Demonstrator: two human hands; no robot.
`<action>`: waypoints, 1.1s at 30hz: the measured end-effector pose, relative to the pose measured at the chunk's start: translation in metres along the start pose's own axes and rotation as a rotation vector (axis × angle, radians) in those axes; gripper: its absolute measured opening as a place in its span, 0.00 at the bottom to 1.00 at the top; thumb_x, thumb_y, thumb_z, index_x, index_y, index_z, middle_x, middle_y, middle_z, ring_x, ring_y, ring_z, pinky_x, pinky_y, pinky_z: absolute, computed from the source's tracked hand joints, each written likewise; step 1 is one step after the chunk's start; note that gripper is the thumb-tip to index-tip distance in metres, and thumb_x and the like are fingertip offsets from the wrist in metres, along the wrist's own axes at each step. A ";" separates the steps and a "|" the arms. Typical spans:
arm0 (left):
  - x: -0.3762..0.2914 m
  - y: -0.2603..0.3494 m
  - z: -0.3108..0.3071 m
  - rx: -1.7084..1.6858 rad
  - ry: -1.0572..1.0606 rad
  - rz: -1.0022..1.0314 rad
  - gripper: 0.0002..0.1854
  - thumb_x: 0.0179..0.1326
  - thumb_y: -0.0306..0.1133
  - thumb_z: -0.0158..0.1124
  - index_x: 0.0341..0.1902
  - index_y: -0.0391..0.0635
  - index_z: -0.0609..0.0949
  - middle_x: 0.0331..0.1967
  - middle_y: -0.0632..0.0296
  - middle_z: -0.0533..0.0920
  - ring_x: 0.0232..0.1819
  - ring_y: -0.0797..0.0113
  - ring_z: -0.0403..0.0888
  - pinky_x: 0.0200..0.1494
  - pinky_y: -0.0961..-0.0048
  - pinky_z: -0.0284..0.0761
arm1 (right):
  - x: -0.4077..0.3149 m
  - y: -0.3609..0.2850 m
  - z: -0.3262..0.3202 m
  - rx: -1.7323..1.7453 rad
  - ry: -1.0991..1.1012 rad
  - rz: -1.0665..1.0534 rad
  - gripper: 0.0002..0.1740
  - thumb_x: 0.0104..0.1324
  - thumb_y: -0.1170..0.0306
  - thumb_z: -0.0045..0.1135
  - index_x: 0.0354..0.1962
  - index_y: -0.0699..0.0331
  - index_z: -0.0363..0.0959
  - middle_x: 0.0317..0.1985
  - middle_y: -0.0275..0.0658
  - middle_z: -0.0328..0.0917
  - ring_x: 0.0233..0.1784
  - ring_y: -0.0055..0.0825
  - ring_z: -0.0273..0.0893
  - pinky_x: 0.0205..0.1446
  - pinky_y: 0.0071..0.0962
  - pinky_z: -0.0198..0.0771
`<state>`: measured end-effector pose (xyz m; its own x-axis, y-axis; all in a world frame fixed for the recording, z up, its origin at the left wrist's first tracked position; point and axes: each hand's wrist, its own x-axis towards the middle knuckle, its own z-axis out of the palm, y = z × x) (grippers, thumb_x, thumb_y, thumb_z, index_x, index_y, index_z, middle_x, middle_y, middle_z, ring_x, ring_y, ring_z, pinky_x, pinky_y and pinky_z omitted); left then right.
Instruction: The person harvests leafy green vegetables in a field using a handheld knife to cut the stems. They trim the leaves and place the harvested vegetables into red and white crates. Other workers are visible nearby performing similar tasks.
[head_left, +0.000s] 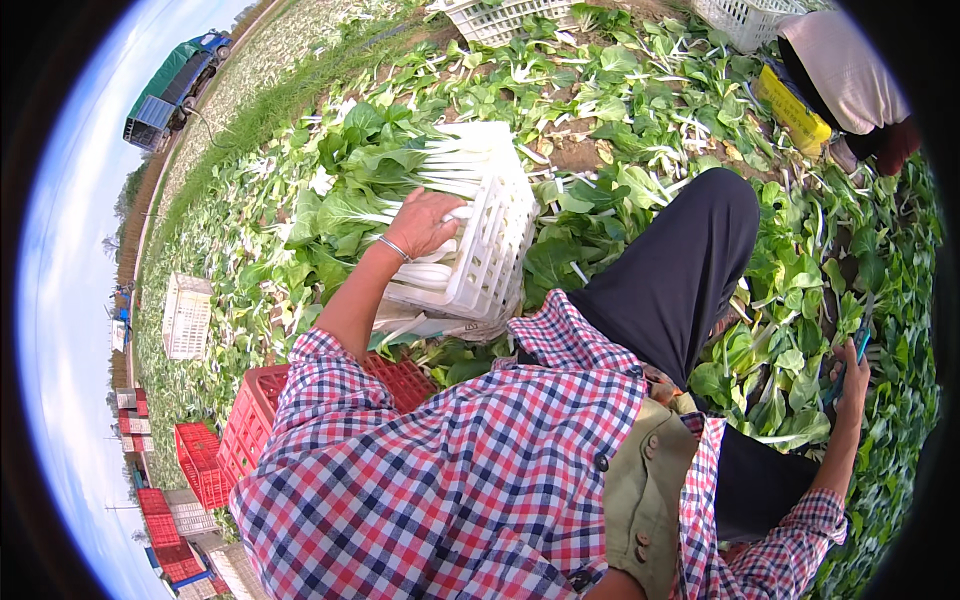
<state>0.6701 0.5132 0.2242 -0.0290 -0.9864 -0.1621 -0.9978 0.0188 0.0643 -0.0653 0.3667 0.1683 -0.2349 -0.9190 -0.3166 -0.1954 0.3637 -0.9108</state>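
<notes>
My left hand (429, 223), with a bracelet at the wrist, is at a white plastic crate (491, 255) on its open side. Its fingers close around the pale stalk end of a bok choy (459, 214). More bok choy (450, 169) lie in the crate, white bases towards its slatted wall and green leaves spilling out to the left. Off to the right, my right hand (853, 371) grips a blue-handled knife (864, 341) low over the leafy plants (795, 352). Part of the knife is hidden by the fingers.
Red crates (251, 420) stand by my left side, and another white crate (187, 315) farther off. Cut leaves (585, 135) litter the ground. A person (847, 75) bends at upper right beside a yellow bag (791, 112). A truck (176, 82) stands beyond the field.
</notes>
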 end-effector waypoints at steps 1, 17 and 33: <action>-0.003 -0.003 0.003 -0.019 0.008 0.011 0.19 0.57 0.41 0.51 0.53 0.54 0.75 0.54 0.59 0.74 0.57 0.59 0.69 0.65 0.47 0.49 | -0.002 0.002 -0.002 -0.002 0.020 0.017 0.19 0.63 0.56 0.56 0.37 0.65 0.69 0.29 0.34 0.75 0.20 0.11 0.62 0.18 0.13 0.59; 0.011 -0.019 0.036 0.061 0.056 0.095 0.16 0.56 0.36 0.51 0.48 0.52 0.77 0.65 0.60 0.64 0.67 0.52 0.56 0.67 0.47 0.44 | -0.039 0.017 -0.023 -0.133 0.112 0.096 0.20 0.62 0.55 0.56 0.37 0.66 0.71 0.26 0.33 0.75 0.18 0.12 0.62 0.19 0.14 0.59; -0.064 -0.025 0.030 0.113 0.790 -0.712 0.32 0.58 0.46 0.56 0.64 0.46 0.63 0.68 0.46 0.52 0.68 0.38 0.46 0.64 0.41 0.43 | -0.048 0.054 -0.040 -0.218 0.074 0.194 0.21 0.63 0.57 0.56 0.43 0.66 0.68 0.33 0.37 0.78 0.18 0.13 0.63 0.18 0.15 0.61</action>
<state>0.6950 0.5808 0.2037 0.5690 -0.6018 0.5605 -0.7707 -0.6279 0.1082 -0.1030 0.4364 0.1449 -0.3549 -0.8185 -0.4519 -0.3385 0.5630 -0.7540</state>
